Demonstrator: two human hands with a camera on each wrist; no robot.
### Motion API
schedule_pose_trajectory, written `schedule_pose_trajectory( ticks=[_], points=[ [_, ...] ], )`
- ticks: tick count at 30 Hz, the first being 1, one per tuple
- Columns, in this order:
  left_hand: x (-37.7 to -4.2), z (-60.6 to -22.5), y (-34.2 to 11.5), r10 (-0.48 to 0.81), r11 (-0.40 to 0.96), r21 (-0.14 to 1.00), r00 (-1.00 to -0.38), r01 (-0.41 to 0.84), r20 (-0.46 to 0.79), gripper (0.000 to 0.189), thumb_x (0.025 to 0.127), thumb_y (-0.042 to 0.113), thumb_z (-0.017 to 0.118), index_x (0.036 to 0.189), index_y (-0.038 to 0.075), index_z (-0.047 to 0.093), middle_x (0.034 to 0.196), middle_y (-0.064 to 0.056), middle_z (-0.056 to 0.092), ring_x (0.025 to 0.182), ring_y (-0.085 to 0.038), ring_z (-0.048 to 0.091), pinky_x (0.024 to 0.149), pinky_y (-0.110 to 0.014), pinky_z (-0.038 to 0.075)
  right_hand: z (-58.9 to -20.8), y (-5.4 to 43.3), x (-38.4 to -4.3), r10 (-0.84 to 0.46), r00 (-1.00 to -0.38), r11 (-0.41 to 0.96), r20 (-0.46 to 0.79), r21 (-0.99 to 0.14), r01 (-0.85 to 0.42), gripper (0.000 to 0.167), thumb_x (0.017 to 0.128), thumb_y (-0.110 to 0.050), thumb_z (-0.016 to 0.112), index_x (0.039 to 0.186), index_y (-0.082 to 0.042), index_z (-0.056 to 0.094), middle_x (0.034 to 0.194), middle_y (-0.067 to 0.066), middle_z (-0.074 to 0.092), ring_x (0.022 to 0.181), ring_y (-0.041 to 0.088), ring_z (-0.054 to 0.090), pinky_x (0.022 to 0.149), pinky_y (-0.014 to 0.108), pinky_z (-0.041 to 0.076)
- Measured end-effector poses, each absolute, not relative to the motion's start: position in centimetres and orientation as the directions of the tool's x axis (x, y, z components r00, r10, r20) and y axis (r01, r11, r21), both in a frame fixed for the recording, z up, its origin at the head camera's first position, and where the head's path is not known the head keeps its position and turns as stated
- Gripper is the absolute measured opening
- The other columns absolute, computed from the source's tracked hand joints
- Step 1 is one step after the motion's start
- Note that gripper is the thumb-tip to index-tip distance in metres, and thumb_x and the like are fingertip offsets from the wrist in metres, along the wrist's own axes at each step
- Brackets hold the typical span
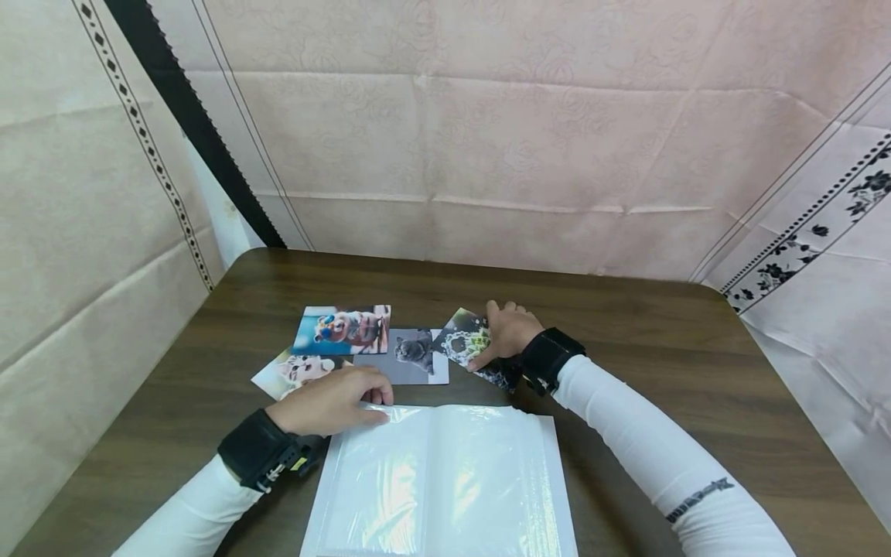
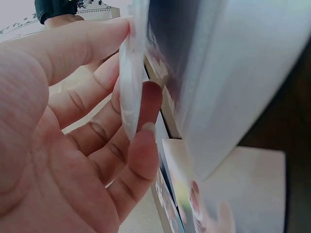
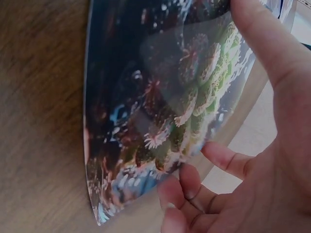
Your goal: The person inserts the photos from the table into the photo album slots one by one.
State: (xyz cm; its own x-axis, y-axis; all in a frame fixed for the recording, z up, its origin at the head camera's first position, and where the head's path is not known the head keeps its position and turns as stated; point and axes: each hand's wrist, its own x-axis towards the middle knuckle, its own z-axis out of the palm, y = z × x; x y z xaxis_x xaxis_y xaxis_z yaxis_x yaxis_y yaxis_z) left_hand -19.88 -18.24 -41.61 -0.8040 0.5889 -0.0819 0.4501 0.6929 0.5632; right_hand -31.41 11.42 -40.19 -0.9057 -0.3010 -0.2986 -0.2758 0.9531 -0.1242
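Observation:
An open photo album with clear, shiny pockets lies at the table's near side. My left hand is at its top left edge, pinching the clear plastic page between thumb and fingers. My right hand grips a dark photo with a green and white pattern by its edges, thumb on the near side. In the right wrist view this photo bends slightly. Its left end overlaps a grey cat photo in the head view.
A blue photo of a bear-like figure lies at the back left. A pale photo of a white animal is partly hidden behind my left hand. The brown table ends at pale patterned cloth behind and at the sides.

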Motion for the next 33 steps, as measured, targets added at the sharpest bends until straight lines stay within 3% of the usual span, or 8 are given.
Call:
schedule_pose_trajectory(
  ticks=[7, 14, 17, 20, 22, 26, 33],
  points=[
    [-19.9, -41.6, -18.3, 0.586, 0.697, 0.559, -0.806, 0.45, -0.082, 0.013, 0.091, 0.031, 0.076, 0.101, 0.025, 0.07, 0.096, 0.009, 0.064, 0.087, -0.01, 0.056, 0.078, -0.027, 0.05, -40.4, 11.6, -31.6, -0.313, -0.91, 0.949, -0.273, -0.125, -0.289, 0.116, 0.066, -0.066, 0.086, 0.147, -0.001, 0.035, 0.14, 0.027, 0.048, 0.125, 0.04, 0.05, 0.112, 0.055, 0.041],
    [-20.0, -41.4, -18.6, 0.593, 0.69, 0.557, -0.802, 0.462, -0.07, 0.007, 0.094, 0.029, 0.073, 0.099, 0.026, 0.07, 0.092, 0.01, 0.062, 0.084, -0.009, 0.053, 0.074, -0.025, 0.047, -40.9, 12.1, -32.0, -0.344, -0.9, 0.933, -0.269, -0.207, -0.295, 0.1, 0.076, -0.058, 0.083, 0.145, -0.002, 0.038, 0.119, 0.015, 0.064, 0.109, 0.03, 0.06, 0.099, 0.047, 0.043],
    [-20.0, -41.4, -18.6, 0.596, 0.685, 0.563, -0.8, 0.463, -0.068, 0.007, 0.094, 0.028, 0.074, 0.099, 0.026, 0.07, 0.092, 0.01, 0.062, 0.083, -0.009, 0.053, 0.074, -0.025, 0.046, -41.0, 12.5, -32.1, -0.389, -0.895, 0.9, -0.219, -0.297, -0.318, 0.069, 0.093, -0.043, 0.073, 0.142, -0.004, 0.044, 0.12, 0.015, 0.068, 0.106, 0.028, 0.065, 0.099, 0.045, 0.048],
    [-20.1, -41.4, -18.6, 0.594, 0.683, 0.571, -0.801, 0.455, -0.073, 0.008, 0.093, 0.026, 0.075, 0.099, 0.026, 0.07, 0.091, 0.01, 0.061, 0.084, -0.01, 0.054, 0.074, -0.025, 0.047, -41.0, 12.9, -32.4, -0.454, -0.881, 0.85, -0.133, -0.359, -0.384, 0.034, 0.104, -0.028, 0.059, 0.13, -0.006, 0.055, 0.108, 0.011, 0.071, 0.09, 0.022, 0.066, 0.083, 0.038, 0.054],
    [-20.0, -41.3, -18.6, 0.591, 0.686, 0.572, -0.803, 0.45, -0.077, 0.009, 0.092, 0.025, 0.076, 0.1, 0.026, 0.07, 0.092, 0.01, 0.061, 0.085, -0.01, 0.054, 0.074, -0.025, 0.047, -40.8, 13.0, -32.6, -0.485, -0.871, 0.823, -0.073, -0.374, -0.427, 0.02, 0.106, -0.02, 0.055, 0.119, -0.006, 0.062, 0.098, 0.009, 0.068, 0.082, 0.02, 0.06, 0.074, 0.033, 0.052],
    [-20.0, -41.3, -18.5, 0.591, 0.687, 0.572, -0.803, 0.448, -0.08, 0.012, 0.091, 0.024, 0.077, 0.099, 0.027, 0.069, 0.092, 0.012, 0.06, 0.085, -0.01, 0.054, 0.075, -0.024, 0.048, -40.2, 13.1, -32.9, -0.511, -0.86, 0.798, 0.003, -0.37, -0.475, 0.019, 0.105, -0.019, 0.056, 0.106, -0.004, 0.068, 0.089, 0.007, 0.06, 0.08, 0.019, 0.052, 0.071, 0.032, 0.045],
    [-20.0, -41.4, -18.6, 0.598, 0.681, 0.576, -0.797, 0.452, -0.082, 0.011, 0.093, 0.024, 0.075, 0.091, 0.027, 0.065, 0.085, 0.012, 0.058, 0.078, -0.009, 0.054, 0.068, -0.024, 0.047, -38.8, 13.5, -33.1, -0.548, -0.836, 0.727, 0.027, -0.479, -0.492, 0.018, 0.104, -0.016, 0.057, 0.102, -0.003, 0.069, 0.082, 0.007, 0.062, 0.069, 0.016, 0.051, 0.067, 0.031, 0.043]
  ],
)
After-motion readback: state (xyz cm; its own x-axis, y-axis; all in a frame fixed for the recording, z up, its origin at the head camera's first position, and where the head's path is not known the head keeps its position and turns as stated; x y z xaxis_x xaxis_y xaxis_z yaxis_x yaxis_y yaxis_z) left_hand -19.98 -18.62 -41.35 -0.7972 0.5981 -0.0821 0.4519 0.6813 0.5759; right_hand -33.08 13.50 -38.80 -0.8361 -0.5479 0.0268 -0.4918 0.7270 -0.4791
